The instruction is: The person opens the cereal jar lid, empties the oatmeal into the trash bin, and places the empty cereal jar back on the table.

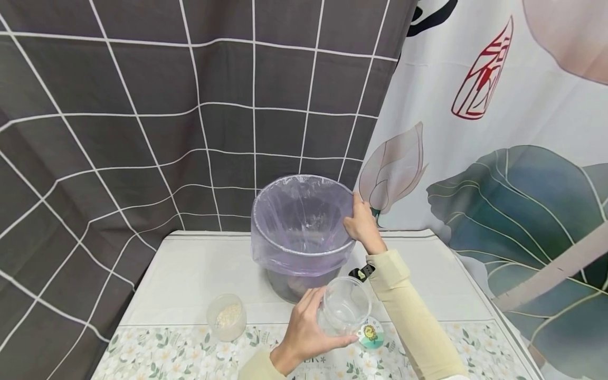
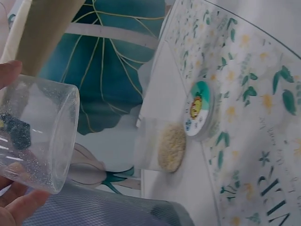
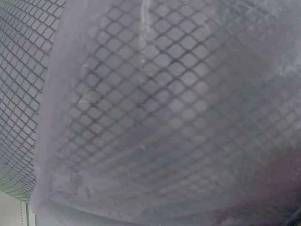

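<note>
Clear cup [image 1: 345, 302] is held in front of the bin [image 1: 282, 285]. Right wrist view records diamond mesh [image 3: 19, 94] behind the purple liner [image 1: 299, 262] — detail not discernible from the head view. Left hand [image 1: 305, 328]: thumb and fingers around the cup, grasping it. Right hand [image 1: 362, 222]: gripping the bin's rim. Tub [image 1: 234, 331] of pale grains [image 1: 229, 315] stands left — round lid [image 1: 371, 335] lies right. Left hand partly obstructs the bin's base.

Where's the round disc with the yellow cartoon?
In the head view, the disc is low and right of centre, between the left hand holding a clear cup and the right sleeve.
</note>
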